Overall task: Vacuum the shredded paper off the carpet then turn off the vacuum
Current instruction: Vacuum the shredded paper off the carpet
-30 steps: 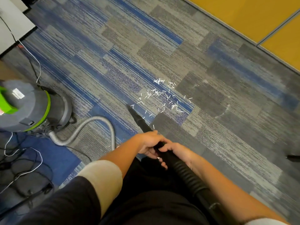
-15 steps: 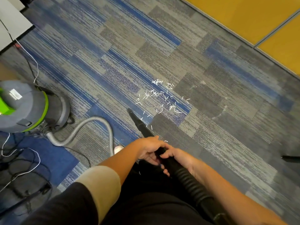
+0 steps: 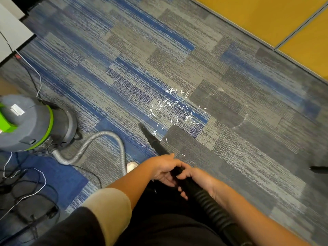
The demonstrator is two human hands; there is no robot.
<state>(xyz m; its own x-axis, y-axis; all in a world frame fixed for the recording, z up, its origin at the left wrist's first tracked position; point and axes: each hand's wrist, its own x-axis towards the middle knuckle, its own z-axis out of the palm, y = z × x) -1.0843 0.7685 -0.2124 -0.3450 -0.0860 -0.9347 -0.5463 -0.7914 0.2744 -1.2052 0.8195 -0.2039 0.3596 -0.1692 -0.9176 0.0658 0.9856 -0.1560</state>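
both hands on the wand: left hand [image 3: 164, 168] wraps the back end of the black crevice nozzle [image 3: 152, 139], right hand [image 3: 198, 181] just behind it, gripping where the black ribbed hose [image 3: 211, 208] joins. fingers [image 3: 182, 194] of both are curled round the tube, neither loose. likely reason for the two-hand hold: the front hand steers the tip, the rear one takes the hose drag so the tip doesn't wander. nozzle is angled down and away from the body, tip low over the carpet [image 3: 248, 157]; can't tell if it touches. shredded paper [image 3: 177, 109] lies ahead and to the right of the tip, main cluster near but apart from it, a few stray strips just beside the nozzle shaft and one close to the left hand. most of the pile looks unswept, so judging this as early in the pass. canister vacuum [image 3: 35, 121] sits well off to the left, its grey hose [image 3: 99, 144] looping slack across the floor, which leaves reach to push forward.
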